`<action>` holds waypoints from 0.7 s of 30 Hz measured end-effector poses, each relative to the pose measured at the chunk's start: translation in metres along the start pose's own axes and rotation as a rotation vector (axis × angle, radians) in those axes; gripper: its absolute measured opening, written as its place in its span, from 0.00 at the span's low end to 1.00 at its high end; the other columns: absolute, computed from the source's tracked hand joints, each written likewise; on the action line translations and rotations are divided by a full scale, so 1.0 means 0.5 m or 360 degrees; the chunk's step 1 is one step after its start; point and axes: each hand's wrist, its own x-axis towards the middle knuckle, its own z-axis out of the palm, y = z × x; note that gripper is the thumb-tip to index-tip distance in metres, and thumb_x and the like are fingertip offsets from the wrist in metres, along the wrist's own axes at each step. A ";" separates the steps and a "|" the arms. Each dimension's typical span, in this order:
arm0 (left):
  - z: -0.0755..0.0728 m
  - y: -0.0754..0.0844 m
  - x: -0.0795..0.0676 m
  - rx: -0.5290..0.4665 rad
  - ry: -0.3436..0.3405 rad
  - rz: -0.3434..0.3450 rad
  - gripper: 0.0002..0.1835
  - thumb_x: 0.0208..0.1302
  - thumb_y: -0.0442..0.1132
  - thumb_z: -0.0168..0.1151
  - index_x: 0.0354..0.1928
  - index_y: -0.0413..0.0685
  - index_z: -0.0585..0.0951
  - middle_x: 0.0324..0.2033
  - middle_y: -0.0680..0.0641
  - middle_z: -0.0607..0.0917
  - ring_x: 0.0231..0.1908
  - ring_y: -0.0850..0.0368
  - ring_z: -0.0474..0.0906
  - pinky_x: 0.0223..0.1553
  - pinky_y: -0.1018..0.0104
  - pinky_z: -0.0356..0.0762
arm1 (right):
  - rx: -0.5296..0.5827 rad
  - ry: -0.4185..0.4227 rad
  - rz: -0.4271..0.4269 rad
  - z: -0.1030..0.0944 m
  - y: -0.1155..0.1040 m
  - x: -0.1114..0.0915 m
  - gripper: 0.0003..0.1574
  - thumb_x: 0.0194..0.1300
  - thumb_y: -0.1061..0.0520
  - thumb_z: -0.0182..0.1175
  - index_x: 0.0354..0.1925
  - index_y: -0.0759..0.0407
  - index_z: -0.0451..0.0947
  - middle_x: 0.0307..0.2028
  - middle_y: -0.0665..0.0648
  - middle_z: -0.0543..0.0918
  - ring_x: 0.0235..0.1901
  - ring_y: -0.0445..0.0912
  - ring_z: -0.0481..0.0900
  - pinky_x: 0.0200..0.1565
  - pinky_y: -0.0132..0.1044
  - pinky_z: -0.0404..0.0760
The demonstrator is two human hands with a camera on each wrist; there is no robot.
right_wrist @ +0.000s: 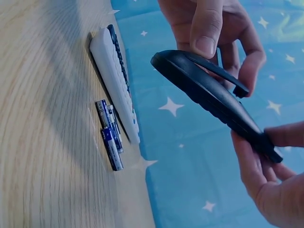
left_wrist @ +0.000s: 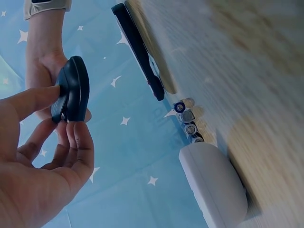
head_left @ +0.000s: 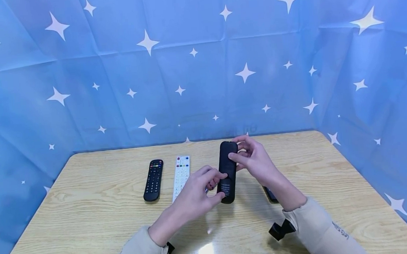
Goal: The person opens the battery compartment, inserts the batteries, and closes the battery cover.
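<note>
A black remote control [head_left: 228,160] is held up off the table, back side towards the head camera, by both hands. My right hand [head_left: 257,158] pinches its far end between thumb and fingers. My left hand [head_left: 197,186] holds the near end, its thumb on the battery cover [right_wrist: 221,73]. In the right wrist view that cover stands tilted, one end raised from the remote's body and the other against it. Several blue-and-silver batteries [right_wrist: 111,137] lie together on the table, mostly hidden behind the left hand in the head view.
On the wooden table [head_left: 88,198] a black remote [head_left: 153,180] and a white remote [head_left: 181,173] lie to the left. Another dark remote [head_left: 270,194] is partly hidden under the right forearm. A blue star-patterned curtain [head_left: 199,72] stands behind and beside the table.
</note>
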 end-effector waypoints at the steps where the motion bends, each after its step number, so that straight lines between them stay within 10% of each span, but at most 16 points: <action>1: 0.000 0.000 0.000 0.0006 0.0004 -0.0002 0.21 0.55 0.28 0.76 0.52 0.42 0.84 0.36 0.50 0.77 0.35 0.51 0.77 0.36 0.58 0.81 | -0.0004 -0.0001 -0.0006 0.000 0.000 -0.001 0.27 0.69 0.69 0.62 0.63 0.68 0.67 0.44 0.65 0.76 0.36 0.48 0.84 0.34 0.44 0.87; 15: 0.004 -0.001 -0.004 0.0070 0.0073 0.0005 0.22 0.55 0.29 0.78 0.53 0.42 0.85 0.41 0.50 0.80 0.35 0.50 0.78 0.36 0.61 0.82 | -0.0034 -0.0021 -0.0059 0.001 0.000 -0.005 0.27 0.70 0.69 0.63 0.63 0.67 0.67 0.44 0.65 0.77 0.37 0.49 0.85 0.35 0.44 0.88; 21: 0.004 0.001 -0.002 -0.0084 0.0047 -0.0260 0.33 0.55 0.30 0.78 0.63 0.40 0.74 0.45 0.45 0.78 0.40 0.51 0.78 0.39 0.62 0.83 | -0.0034 -0.0015 -0.0071 0.002 -0.001 -0.005 0.26 0.69 0.70 0.63 0.62 0.67 0.68 0.43 0.64 0.77 0.36 0.49 0.85 0.34 0.44 0.88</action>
